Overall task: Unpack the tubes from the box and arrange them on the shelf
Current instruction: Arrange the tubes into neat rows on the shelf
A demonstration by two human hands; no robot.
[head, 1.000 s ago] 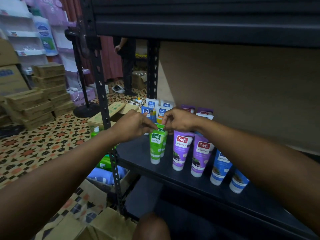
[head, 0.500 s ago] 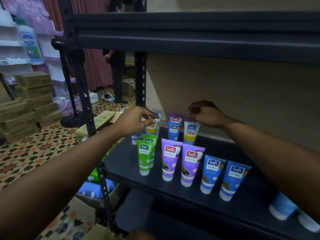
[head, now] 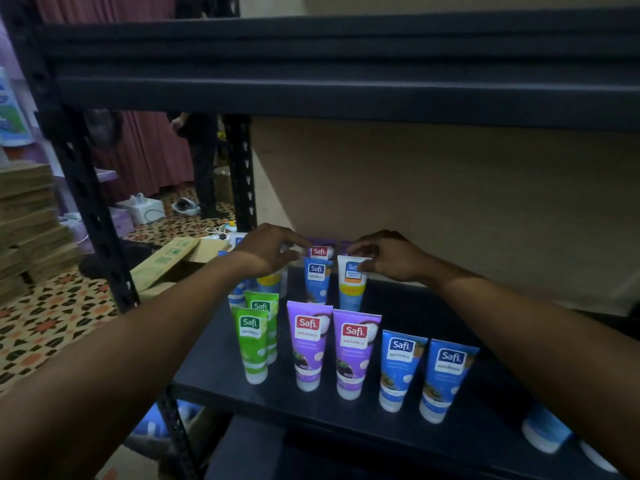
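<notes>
Safi tubes stand cap-down on the black shelf (head: 426, 434). The front row holds two green tubes (head: 254, 344), two purple tubes (head: 308, 344) and two blue tubes (head: 400, 368). Behind them stands a blue tube (head: 317, 282). Beside it, my right hand (head: 388, 258) pinches the top edge of a white, blue and yellow tube (head: 351, 285). At the back left, my left hand (head: 266, 252) curls over another yellow-banded tube (head: 270, 282) and seems to pinch its top, which the hand hides. An open cardboard box (head: 166, 261) lies on the floor to the left.
The upper shelf beam (head: 346, 88) hangs low overhead, and a black upright post (head: 86, 202) stands at the left. More blue tubes (head: 545, 434) lie at the shelf's right end. Stacked cartons (head: 27, 220) and a standing person (head: 202, 161) are behind.
Both hands left the front row's green and purple tubes and reached to the back row. My right hand took hold of the white and blue tube. The view lifted.
</notes>
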